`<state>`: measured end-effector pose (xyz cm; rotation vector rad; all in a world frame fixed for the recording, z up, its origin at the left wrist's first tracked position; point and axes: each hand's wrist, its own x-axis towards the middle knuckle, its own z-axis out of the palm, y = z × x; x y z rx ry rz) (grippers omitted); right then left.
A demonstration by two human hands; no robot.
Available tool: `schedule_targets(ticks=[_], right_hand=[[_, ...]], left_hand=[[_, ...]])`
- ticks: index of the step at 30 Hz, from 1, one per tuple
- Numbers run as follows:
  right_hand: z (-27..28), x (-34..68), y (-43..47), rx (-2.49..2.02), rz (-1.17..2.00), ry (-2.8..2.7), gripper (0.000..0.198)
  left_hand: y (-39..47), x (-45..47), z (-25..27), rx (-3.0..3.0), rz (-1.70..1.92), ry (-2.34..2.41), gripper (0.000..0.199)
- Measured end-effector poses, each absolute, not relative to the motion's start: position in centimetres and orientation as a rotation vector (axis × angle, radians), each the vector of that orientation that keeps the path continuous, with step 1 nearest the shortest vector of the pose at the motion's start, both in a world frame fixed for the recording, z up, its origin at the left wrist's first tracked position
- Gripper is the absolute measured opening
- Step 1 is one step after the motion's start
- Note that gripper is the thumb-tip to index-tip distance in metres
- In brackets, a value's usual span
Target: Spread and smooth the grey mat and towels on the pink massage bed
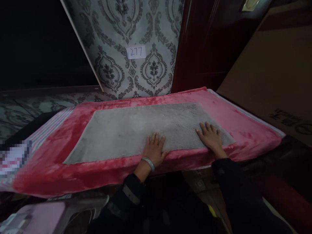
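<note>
A grey cloth (122,130), plush like a towel, lies spread out flat over a red and pink fleece blanket (80,130). My left hand (154,149), with a pale bracelet on its wrist, rests flat at the cloth's near edge, fingers stretched forward. Further right, my right hand (210,135) presses flat near the cloth's right end with its fingers spread. Nothing is held in either hand. The blanket drapes over the front edge of the surface beneath, which it hides.
A large dark screen (44,45) stands at the back left. Behind the blanket is a patterned wall (131,78) bearing a paper marked 277 (136,51). A cardboard box (275,74) leans at the right. A pink-topped stool (41,216) is at the lower left.
</note>
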<state>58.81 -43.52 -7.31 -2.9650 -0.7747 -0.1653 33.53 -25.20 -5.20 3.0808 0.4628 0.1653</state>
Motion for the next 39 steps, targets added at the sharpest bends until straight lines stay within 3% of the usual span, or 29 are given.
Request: schedule_targets(ticks=[6,11,15,22,31,35,39], right_hand=[[-7.2,58.8,-43.7,-2.966,-0.14,-0.79,0.068],[-7.0,58.6,-43.7,-2.962,-0.145,-0.781,0.069],[-6.8,58.4,-43.7,-2.953,-0.155,-0.788,0.068],[-7.0,58.6,-44.0,-2.937,-0.153,-0.825,0.07],[-5.8,57.3,-44.2,-2.911,-0.05,-0.855,0.075],[-5.5,56.9,-44.2,-2.91,-0.061,-0.861,0.077],[-5.6,56.9,-44.2,-2.91,-0.087,-0.864,0.079]], left_hand=[[-27.6,30.9,-6.8,3.128,0.317,0.479,0.067],[-25.8,29.8,-4.8,2.937,0.449,0.307,0.044],[-20.9,31.2,-1.9,2.884,0.519,0.476,0.045],[-18.2,31.7,-3.5,2.99,-0.007,0.863,0.068],[-20.8,27.1,-5.0,2.926,0.13,0.696,0.07],[-17.7,25.7,-3.6,2.793,0.106,0.416,0.055],[-13.7,26.6,-1.7,2.845,0.257,0.647,0.061]])
